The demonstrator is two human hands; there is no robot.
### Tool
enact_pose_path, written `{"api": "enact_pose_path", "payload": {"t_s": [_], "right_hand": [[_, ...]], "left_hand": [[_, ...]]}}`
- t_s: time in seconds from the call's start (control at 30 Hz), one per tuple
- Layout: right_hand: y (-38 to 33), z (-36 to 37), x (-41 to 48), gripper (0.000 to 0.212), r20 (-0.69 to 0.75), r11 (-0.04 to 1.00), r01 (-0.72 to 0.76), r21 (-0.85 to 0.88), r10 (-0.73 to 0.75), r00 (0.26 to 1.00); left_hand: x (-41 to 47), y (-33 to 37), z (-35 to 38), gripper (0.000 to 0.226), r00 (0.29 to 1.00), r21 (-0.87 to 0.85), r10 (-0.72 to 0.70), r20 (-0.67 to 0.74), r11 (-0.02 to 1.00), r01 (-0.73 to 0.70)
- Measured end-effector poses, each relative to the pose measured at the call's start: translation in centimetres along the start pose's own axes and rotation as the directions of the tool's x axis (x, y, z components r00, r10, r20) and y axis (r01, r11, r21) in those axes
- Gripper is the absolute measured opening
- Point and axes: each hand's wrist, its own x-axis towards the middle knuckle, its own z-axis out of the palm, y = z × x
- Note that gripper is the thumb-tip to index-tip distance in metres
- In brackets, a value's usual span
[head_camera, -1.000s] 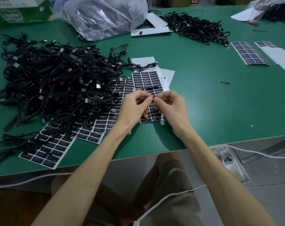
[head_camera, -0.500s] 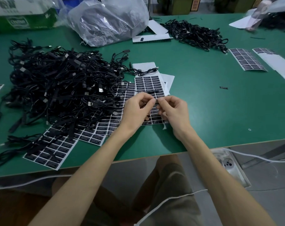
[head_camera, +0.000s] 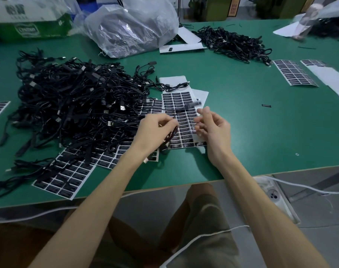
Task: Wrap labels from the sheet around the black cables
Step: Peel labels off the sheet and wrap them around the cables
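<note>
My left hand (head_camera: 155,130) pinches a black cable (head_camera: 172,133) over the label sheet (head_camera: 184,120). My right hand (head_camera: 213,128) hangs loose-fingered just beside it. The cable pile (head_camera: 68,105) crowds my left, the green table (head_camera: 261,132) runs wide on my right, and its front edge is near my wrists.

Pinched left grip (head_camera: 157,130), loose-fingered right grip (head_camera: 213,130).

Cable heap (head_camera: 75,105) left of label sheet (head_camera: 181,120)

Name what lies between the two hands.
In the head view, a label sheet shows between the left hand, gripping a black cable, and the right hand.
</note>
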Motion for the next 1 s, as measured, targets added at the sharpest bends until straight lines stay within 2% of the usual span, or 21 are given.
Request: {"api": "enact_pose_path", "payload": {"t_s": [0.07, 0.2, 0.3, 0.4, 0.47, 0.57, 0.63, 0.73, 0.83, 0.9, 0.93, 1.0], "right_hand": [[-0.1, 0.1, -0.2, 0.039, 0.064, 0.996, 0.002, -0.094, 0.004, 0.998], [0.0, 0.6, -0.8, 0.03, 0.197, 0.953, 0.078, -0.291, -0.02, 0.98], [-0.1, 0.6, -0.7, 0.019, 0.16, 0.963, 0.055, -0.264, -0.013, 0.987], [-0.3, 0.2, -0.5, 0.018, 0.052, 0.992, -0.008, -0.129, 0.015, 0.999], [-0.4, 0.1, -0.4, 0.018, -0.001, 0.998, -0.029, -0.047, 0.029, 1.0], [-0.8, 0.2, 0.0, 0.017, -0.052, 0.985, -0.075, 0.153, 0.084, 0.995], [-1.6, -0.1, 0.3, 0.017, -0.054, 0.953, -0.115, 0.28, 0.135, 0.989], [-3.1, -1.3, 1.0, 0.024, -0.065, 0.941, -0.142, 0.306, 0.169, 0.983], [-4.7, -2.4, 2.5, 0.019, -0.136, 0.992, -0.113, 0.048, 0.119, 0.983], [-5.4, -2.9, 3.5, 0.014, -0.157, 0.98, -0.089, -0.176, 0.061, 0.986], [-5.4, -3.1, 3.9, 0.013, -0.152, 0.95, -0.061, -0.306, 0.014, 0.988], [-5.0, -3.6, 4.6, 0.017, -0.125, 0.821, 0.011, -0.571, -0.1, 0.987]], "left_hand": [[0.3, 0.8, 0.1, 0.022, 0.995, -0.251, -0.094, -0.039, 0.964, 0.082], [0.8, 2.0, 1.2, 0.025, 0.977, -0.459, -0.2, -0.073, 0.876, 0.145], [1.0, 2.3, 1.7, 0.018, 0.972, -0.545, -0.232, -0.032, 0.819, 0.177], [1.1, 1.9, 1.4, 0.018, 0.976, -0.574, -0.217, 0.004, 0.799, 0.18], [1.2, 1.2, 0.9, 0.017, 0.98, -0.456, -0.195, -0.025, 0.875, 0.163], [1.3, -0.1, 0.5, 0.029, 0.988, -0.042, -0.074, -0.138, 0.997, 0.068], [1.1, -0.9, 0.6, 0.03, 0.989, 0.207, 0.019, -0.144, 0.978, 0.011], [1.1, -1.8, 0.7, 0.032, 0.987, 0.354, 0.079, -0.141, 0.935, -0.025], [1.3, -2.1, 1.1, 0.032, 0.984, 0.5, 0.142, -0.109, 0.863, -0.069], [1.6, -2.1, 1.3, 0.03, 0.988, 0.575, 0.132, -0.085, 0.816, -0.059], [1.7, -2.0, 1.4, 0.026, 0.99, 0.597, 0.118, -0.084, 0.801, -0.045], [1.7, -1.9, 1.5, 0.02, 0.991, 0.613, 0.103, -0.087, 0.79, -0.028]]}}
